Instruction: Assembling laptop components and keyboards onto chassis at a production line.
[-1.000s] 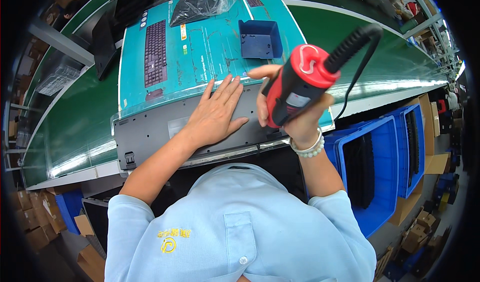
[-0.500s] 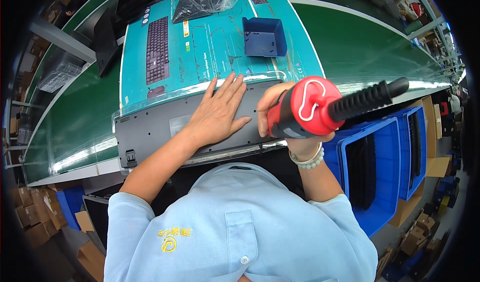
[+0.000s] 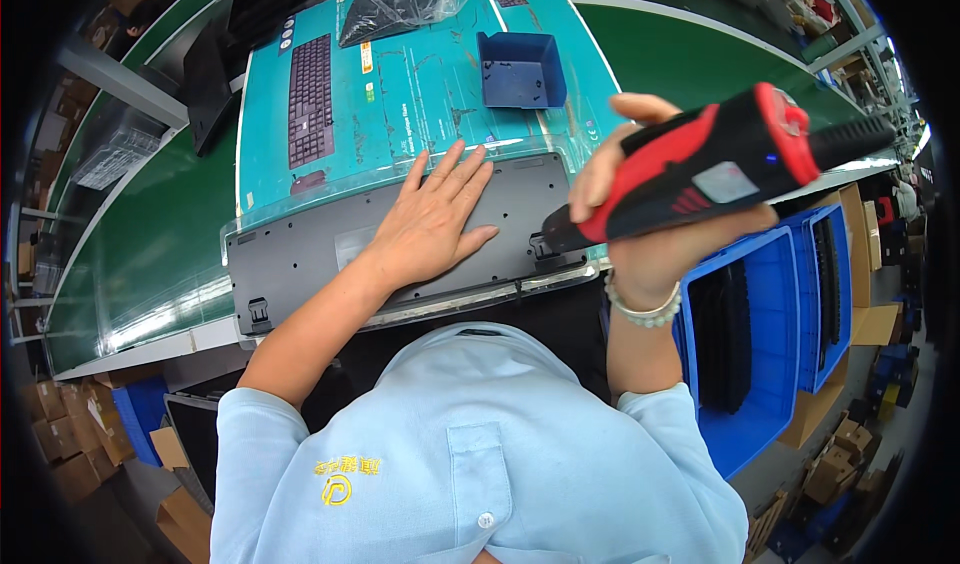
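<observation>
A dark grey keyboard (image 3: 300, 264) lies underside up in front of me, on a clear plastic holder along its edges. My left hand (image 3: 430, 219) rests flat on its middle with the fingers spread. My right hand (image 3: 655, 259) is wrapped round a red and black electric screwdriver (image 3: 690, 169). The tool leans, its black nose close to the keyboard's right end, beside a flip-out foot (image 3: 543, 248); whether the tip touches is hidden. Beyond the keyboard stands a small dark blue bin (image 3: 522, 74) with several tiny dark pieces, probably screws, in it.
A teal printed cardboard sheet (image 3: 420, 94) covers part of the green bench (image 3: 140, 234). A clear bag (image 3: 405, 4) with something black lies at its far edge. To the right stand blue crates (image 3: 765, 364) holding dark flat parts. Cartons (image 3: 75, 414) are stacked at lower left.
The screwdriver has swung from upright to a lean, its back end going right and its nose toward the keyboard's right end. My right hand turned with it; my left hand stayed on the keyboard.
</observation>
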Demonstrator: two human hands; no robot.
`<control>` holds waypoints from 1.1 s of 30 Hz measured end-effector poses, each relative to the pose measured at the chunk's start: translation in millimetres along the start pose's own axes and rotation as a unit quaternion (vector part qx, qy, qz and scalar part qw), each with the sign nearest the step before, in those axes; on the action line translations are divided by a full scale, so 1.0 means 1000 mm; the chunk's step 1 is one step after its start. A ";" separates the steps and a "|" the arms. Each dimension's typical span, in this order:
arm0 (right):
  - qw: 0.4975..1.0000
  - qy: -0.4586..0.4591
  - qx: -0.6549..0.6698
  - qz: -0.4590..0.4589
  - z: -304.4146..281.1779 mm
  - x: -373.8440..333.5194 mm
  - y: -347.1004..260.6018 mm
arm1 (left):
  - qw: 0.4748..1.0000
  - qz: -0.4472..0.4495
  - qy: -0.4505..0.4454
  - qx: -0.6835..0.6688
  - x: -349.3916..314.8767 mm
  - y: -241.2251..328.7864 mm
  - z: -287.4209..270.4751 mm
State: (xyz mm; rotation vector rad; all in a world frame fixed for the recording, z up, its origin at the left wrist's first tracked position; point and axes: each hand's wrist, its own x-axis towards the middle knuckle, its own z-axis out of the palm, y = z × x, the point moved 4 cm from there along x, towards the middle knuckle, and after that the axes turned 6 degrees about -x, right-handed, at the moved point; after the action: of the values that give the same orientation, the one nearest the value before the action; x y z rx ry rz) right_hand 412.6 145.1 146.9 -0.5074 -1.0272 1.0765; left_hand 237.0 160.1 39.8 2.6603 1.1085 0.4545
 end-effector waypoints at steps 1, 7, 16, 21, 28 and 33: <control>0.999 0.033 -0.013 -0.013 -0.006 0.001 -0.005 | 1.000 0.003 -0.001 0.000 0.000 0.001 0.000; 0.997 0.019 -0.080 0.011 -0.029 -0.007 -0.004 | 1.000 0.023 -0.009 -0.004 0.000 0.002 -0.001; 0.997 -0.053 -0.053 0.018 -0.033 -0.010 0.009 | 0.999 0.015 -0.031 -0.003 0.002 0.002 0.000; 0.996 -0.094 -0.002 0.002 -0.034 -0.011 0.017 | 0.999 0.014 -0.037 -0.001 0.002 0.002 0.001; 0.986 -0.027 -0.033 0.158 -0.022 -0.016 0.023 | 0.999 0.026 -0.030 0.002 0.002 0.003 0.001; 0.979 -0.060 -0.143 0.135 -0.019 -0.015 0.027 | 0.999 0.029 -0.022 0.007 0.001 0.003 0.002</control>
State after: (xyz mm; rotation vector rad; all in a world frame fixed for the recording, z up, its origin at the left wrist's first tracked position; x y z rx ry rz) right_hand 415.0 145.1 110.8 -0.8420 -1.2543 1.2169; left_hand 239.9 158.4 39.4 2.7071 1.0274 0.3992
